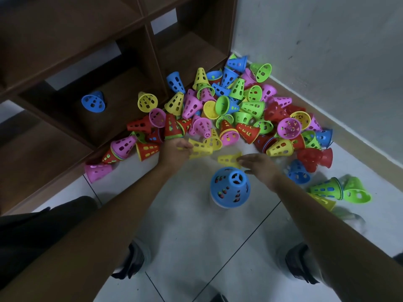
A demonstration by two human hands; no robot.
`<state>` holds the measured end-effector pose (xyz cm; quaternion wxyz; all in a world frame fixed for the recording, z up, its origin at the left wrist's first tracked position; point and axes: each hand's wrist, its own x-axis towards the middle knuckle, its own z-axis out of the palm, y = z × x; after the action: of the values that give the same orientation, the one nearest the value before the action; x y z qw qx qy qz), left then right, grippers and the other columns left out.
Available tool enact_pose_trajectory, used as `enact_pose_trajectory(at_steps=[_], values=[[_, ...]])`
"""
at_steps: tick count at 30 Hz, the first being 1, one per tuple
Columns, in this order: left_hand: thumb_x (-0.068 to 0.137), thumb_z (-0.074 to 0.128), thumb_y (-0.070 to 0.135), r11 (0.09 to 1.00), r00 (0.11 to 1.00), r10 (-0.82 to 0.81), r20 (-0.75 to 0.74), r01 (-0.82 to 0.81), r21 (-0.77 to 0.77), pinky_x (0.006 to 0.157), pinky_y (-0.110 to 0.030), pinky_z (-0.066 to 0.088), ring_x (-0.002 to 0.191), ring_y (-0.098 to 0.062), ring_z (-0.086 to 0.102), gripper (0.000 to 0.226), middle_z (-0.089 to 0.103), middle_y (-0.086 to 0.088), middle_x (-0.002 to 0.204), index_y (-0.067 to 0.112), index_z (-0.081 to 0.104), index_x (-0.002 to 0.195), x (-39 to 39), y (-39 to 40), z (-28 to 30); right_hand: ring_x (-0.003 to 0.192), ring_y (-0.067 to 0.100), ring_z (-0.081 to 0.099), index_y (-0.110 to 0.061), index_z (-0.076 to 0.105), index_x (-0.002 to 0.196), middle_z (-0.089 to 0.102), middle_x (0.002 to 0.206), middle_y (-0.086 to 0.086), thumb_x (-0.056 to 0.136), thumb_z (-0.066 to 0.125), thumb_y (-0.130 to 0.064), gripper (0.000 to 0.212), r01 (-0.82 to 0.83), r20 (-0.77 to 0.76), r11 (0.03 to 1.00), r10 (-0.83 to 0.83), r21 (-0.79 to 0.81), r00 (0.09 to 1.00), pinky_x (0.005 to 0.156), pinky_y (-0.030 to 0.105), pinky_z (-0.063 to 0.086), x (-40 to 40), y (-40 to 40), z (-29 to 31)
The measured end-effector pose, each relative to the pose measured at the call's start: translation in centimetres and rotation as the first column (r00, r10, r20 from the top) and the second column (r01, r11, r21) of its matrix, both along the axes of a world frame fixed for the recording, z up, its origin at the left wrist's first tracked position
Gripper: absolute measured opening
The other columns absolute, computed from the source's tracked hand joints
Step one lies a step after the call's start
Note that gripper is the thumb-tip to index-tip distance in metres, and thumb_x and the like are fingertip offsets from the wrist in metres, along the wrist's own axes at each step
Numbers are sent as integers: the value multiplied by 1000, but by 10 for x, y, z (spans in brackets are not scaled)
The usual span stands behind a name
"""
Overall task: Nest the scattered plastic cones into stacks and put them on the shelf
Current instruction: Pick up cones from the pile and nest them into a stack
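A heap of perforated plastic cones (235, 110) in red, yellow, green, pink and blue lies on the floor in the corner beside the brown shelf (144, 53). My left hand (174, 150) grips a yellow cone (201, 149) lying on its side at the heap's near edge. My right hand (259, 166) reaches with straight fingers to a second yellow cone (227, 160) and touches its wide end. Just below that hand, an upright blue-topped stack of cones (230, 188) stands on the floor. Both hands are blurred.
A blue cone (93, 101) and a yellow cone (147, 101) lie in a low shelf compartment. Green cones (340, 189) lie on the tiles at right, red and blue ones near them. The wall (327, 51) bounds the heap. My feet (135, 262) stand below.
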<state>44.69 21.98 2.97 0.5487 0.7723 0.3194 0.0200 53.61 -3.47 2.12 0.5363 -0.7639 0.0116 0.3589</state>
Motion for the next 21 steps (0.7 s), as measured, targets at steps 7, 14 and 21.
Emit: enact_pose_trajectory(at_steps=[7, 14, 21], values=[[84, 71, -10, 890, 992, 11, 125, 47, -453, 83, -35, 60, 109, -32, 68, 44, 68, -14, 108, 13, 51, 117, 0, -7, 66, 96, 25, 64, -1, 71, 106, 69, 107, 16, 92, 63, 0, 16, 203, -46, 968, -199, 146, 979, 91, 37, 53, 4, -14, 32], [85, 64, -15, 741, 965, -176, 195, 261, -618, 91, -35, 59, 111, -28, 69, 68, 70, -15, 119, 15, 47, 144, -3, -23, 129, 92, 24, 69, 2, 69, 117, 72, 109, 15, 89, 68, -2, 28, 337, -70, 903, -330, 268, 941, 92, 33, 56, 6, -30, 54], [91, 56, -14, 503, 831, -439, 342, 542, -673, 90, -31, 56, 124, -30, 56, 76, 55, -18, 135, 31, 41, 150, -15, -32, 163, 87, 21, 71, -10, 65, 107, 75, 93, 8, 91, 63, 2, 21, 400, -196, 828, -349, 394, 916, 78, 28, 60, 2, -40, 90]])
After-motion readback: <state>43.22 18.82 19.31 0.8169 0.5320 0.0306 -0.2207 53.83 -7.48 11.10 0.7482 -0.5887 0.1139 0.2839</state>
